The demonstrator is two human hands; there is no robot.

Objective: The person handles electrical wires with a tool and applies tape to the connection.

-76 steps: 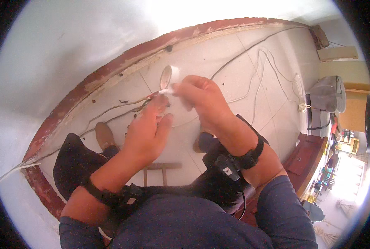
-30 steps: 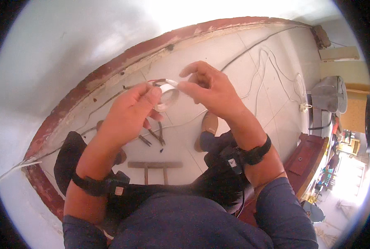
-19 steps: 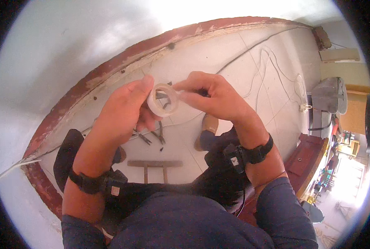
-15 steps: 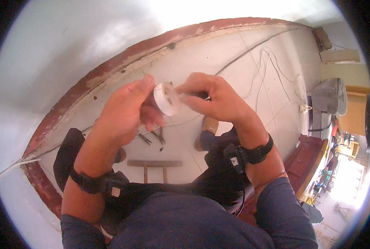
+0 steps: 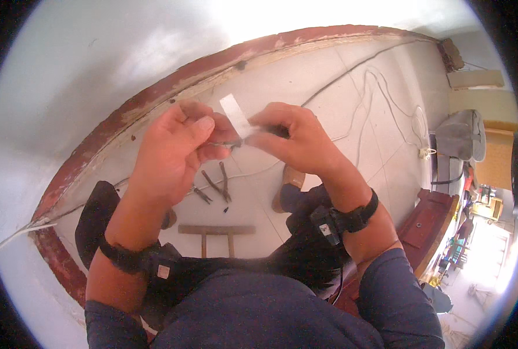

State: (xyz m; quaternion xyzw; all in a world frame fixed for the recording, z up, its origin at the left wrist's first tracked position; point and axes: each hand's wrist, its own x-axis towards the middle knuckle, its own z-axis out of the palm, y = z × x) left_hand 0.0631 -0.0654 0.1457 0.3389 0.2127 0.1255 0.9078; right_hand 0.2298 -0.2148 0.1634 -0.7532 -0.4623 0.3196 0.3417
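The left hand (image 5: 174, 154) pinches one end of a thin wire (image 5: 227, 143) between thumb and fingers, holding it level at chest height. A short strip of pale tape (image 5: 234, 115) stands up from the wire between the two hands, smooth, flat and rectangular, apparently stuck on at its lower end. The right hand (image 5: 296, 139) has its fingers closed on the wire's other side, keeping it taut. Below, on the pale tiled floor (image 5: 305, 75), lie slim metal pliers (image 5: 221, 183) and a small wooden stool (image 5: 215, 231).
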